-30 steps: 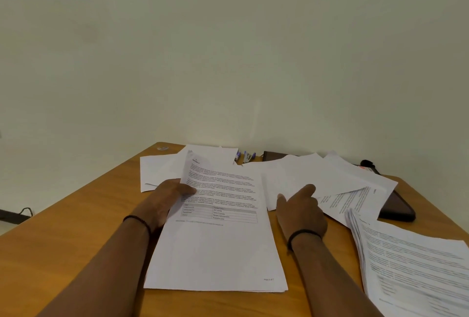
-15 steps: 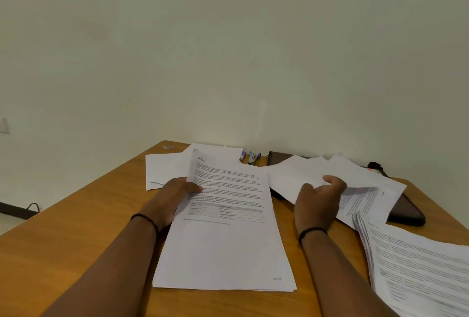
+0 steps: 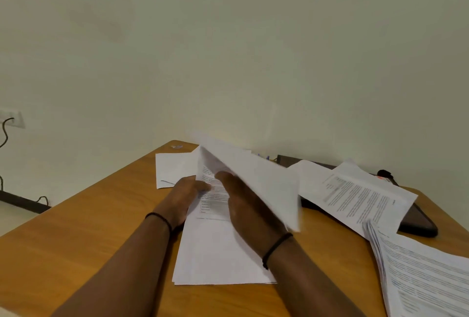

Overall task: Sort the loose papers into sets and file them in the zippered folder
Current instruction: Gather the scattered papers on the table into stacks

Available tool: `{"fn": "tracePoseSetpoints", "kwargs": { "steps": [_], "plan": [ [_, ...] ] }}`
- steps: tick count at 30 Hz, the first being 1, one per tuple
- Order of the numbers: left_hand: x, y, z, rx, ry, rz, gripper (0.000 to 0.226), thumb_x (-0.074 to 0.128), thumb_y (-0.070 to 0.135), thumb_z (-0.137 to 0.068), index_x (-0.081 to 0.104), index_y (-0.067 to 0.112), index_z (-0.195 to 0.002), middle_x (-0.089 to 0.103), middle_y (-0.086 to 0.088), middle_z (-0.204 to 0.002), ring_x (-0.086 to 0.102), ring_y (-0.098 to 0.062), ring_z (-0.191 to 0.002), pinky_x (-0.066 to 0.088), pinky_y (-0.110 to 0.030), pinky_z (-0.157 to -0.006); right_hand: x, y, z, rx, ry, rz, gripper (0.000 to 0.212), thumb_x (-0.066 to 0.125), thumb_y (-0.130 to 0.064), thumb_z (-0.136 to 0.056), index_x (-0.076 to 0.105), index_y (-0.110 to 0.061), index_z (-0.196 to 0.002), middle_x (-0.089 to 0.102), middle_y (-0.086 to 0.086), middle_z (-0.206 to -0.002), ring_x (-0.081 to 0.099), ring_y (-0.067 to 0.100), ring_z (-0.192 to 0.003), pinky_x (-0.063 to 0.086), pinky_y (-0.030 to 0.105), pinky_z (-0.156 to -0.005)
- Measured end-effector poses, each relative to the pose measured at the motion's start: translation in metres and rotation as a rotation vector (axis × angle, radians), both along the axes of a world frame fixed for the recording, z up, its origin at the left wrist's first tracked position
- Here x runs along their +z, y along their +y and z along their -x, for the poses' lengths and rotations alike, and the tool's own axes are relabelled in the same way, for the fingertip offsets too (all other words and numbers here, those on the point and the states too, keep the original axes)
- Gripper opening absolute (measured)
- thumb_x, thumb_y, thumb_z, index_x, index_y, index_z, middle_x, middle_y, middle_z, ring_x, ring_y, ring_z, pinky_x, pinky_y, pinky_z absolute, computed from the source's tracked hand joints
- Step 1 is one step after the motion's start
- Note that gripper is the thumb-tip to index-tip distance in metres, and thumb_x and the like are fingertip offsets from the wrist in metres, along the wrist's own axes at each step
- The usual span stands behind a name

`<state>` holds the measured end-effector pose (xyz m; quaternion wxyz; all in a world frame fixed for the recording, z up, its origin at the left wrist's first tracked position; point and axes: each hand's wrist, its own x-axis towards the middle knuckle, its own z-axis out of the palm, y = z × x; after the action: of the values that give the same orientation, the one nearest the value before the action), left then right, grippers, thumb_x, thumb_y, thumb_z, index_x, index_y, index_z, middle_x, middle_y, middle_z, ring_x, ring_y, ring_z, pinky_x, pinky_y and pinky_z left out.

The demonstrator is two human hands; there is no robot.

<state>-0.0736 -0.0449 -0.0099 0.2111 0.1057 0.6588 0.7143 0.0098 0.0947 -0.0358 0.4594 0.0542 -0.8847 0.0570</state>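
A stack of printed papers (image 3: 218,253) lies in front of me on the wooden table (image 3: 76,235). My left hand (image 3: 181,196) rests on its left edge, thumb on the print. My right hand (image 3: 250,211) holds a blank-backed sheet (image 3: 264,179) tilted in the air over that stack; the fingers are hidden behind the sheet. More loose sheets (image 3: 360,195) cover most of the dark zippered folder (image 3: 416,222) at the right. Another fanned pile (image 3: 426,276) lies at the near right.
A white sheet (image 3: 172,169) lies at the back left of the table. Pens (image 3: 266,157) sit by the wall, and a dark marker (image 3: 385,174) rests behind the folder. A cable (image 3: 5,136) hangs from a wall socket at far left.
My right hand took a sheet from the loose papers at the right and swung it left over the middle stack. My left hand stayed on the stack.
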Motion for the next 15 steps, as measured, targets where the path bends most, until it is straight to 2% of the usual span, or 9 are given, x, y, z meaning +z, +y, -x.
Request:
{"fn": "tracePoseSetpoints", "kwargs": {
  "steps": [1, 2, 3, 5, 6, 7, 9, 12, 15],
  "plan": [
    [0.000, 0.000, 0.000, 0.007, 0.022, -0.003, 0.025, 0.055, 0.005, -0.088, 0.065, 0.000, -0.110, 0.071, -0.022, -0.107, 0.069, -0.040, -0.093, 0.055, -0.041, -0.075, -0.004, 0.000, 0.005, 0.061, 0.006, 0.020, 0.033, 0.036, -0.018, -0.101, 0.056, -0.020, -0.128, 0.062, 0.016, -0.125, 0.054, 0.009, -0.116, 0.045, 0.036, -0.106],
    [0.000, 0.001, -0.001, 0.017, 0.043, -0.013, 0.025, 0.057, 0.008, -0.087, 0.066, 0.001, -0.110, 0.071, -0.021, -0.106, 0.068, -0.040, -0.096, 0.055, -0.039, -0.076, -0.005, 0.002, 0.004, 0.041, -0.006, -0.002, 0.030, 0.046, -0.014, -0.094, 0.058, -0.018, -0.121, 0.066, 0.016, -0.114, 0.058, 0.014, -0.109, 0.050, 0.036, -0.098],
    [0.000, 0.001, -0.002, 0.035, 0.052, -0.022, 0.020, 0.058, 0.009, -0.088, 0.067, 0.003, -0.105, 0.072, -0.019, -0.101, 0.067, -0.038, -0.094, 0.054, -0.036, -0.075, -0.001, 0.002, 0.002, -0.017, -0.021, -0.115, 0.033, 0.056, -0.010, -0.085, 0.061, -0.018, -0.116, 0.069, 0.013, -0.107, 0.062, 0.020, -0.104, 0.055, 0.037, -0.091],
    [-0.002, 0.001, -0.003, 0.070, 0.023, -0.026, 0.009, 0.055, 0.008, -0.094, 0.062, 0.009, -0.089, 0.067, -0.013, -0.085, 0.063, -0.030, -0.078, 0.051, -0.030, -0.063, 0.006, -0.001, -0.008, 0.060, -0.112, -0.069, 0.043, 0.063, -0.005, -0.074, 0.066, -0.019, -0.114, 0.071, 0.010, -0.106, 0.066, 0.032, -0.100, 0.058, 0.038, -0.084],
    [-0.003, 0.000, -0.003, 0.080, -0.027, -0.034, 0.016, 0.053, 0.007, -0.097, 0.057, 0.011, -0.082, 0.062, -0.012, -0.079, 0.058, -0.025, -0.071, 0.049, -0.029, -0.058, 0.012, -0.003, -0.014, 0.061, -0.123, -0.024, 0.042, 0.064, -0.005, -0.072, 0.069, -0.019, -0.111, 0.072, 0.009, -0.105, 0.068, 0.032, -0.097, 0.058, 0.036, -0.081],
    [-0.003, -0.001, -0.003, 0.082, -0.061, -0.051, 0.020, 0.051, 0.007, -0.099, 0.053, 0.011, -0.079, 0.058, -0.011, -0.077, 0.054, -0.023, -0.067, 0.047, -0.029, -0.056, 0.007, 0.001, -0.011, 0.046, -0.128, 0.006, 0.039, 0.063, -0.006, -0.071, 0.071, -0.018, -0.107, 0.072, 0.007, -0.102, 0.069, 0.030, -0.093, 0.058, 0.032, -0.077],
    [-0.003, -0.001, -0.003, 0.067, -0.047, -0.060, 0.017, 0.049, 0.006, -0.099, 0.057, 0.009, -0.083, 0.061, -0.012, -0.078, 0.058, -0.024, -0.067, 0.048, -0.031, -0.057, 0.009, 0.000, -0.016, 0.010, -0.187, 0.025, 0.035, 0.059, -0.009, -0.073, 0.073, -0.019, -0.104, 0.074, 0.004, -0.098, 0.069, 0.025, -0.090, 0.057, 0.029, -0.075],
    [0.003, -0.002, -0.005, 0.031, 0.004, -0.015, 0.014, 0.053, 0.009, -0.094, 0.066, 0.005, -0.098, 0.070, -0.015, -0.089, 0.067, -0.028, -0.074, 0.052, -0.032, -0.061, 0.013, -0.002, -0.022, 0.104, -0.354, 0.167, 0.036, 0.053, -0.014, -0.085, 0.070, -0.023, -0.115, 0.071, -0.002, -0.114, 0.065, 0.017, -0.102, 0.055, 0.030, -0.088],
    [0.004, -0.002, -0.002, 0.051, -0.016, -0.018, 0.017, 0.052, 0.019, -0.098, 0.066, 0.009, -0.099, 0.072, -0.013, -0.091, 0.068, -0.030, -0.075, 0.054, -0.033, -0.062, 0.011, -0.002, -0.025, 0.192, -0.459, 0.298, 0.032, 0.054, -0.016, -0.090, 0.069, -0.026, -0.116, 0.068, -0.009, -0.121, 0.062, 0.007, -0.103, 0.052, 0.018, -0.088]
  ]
}}
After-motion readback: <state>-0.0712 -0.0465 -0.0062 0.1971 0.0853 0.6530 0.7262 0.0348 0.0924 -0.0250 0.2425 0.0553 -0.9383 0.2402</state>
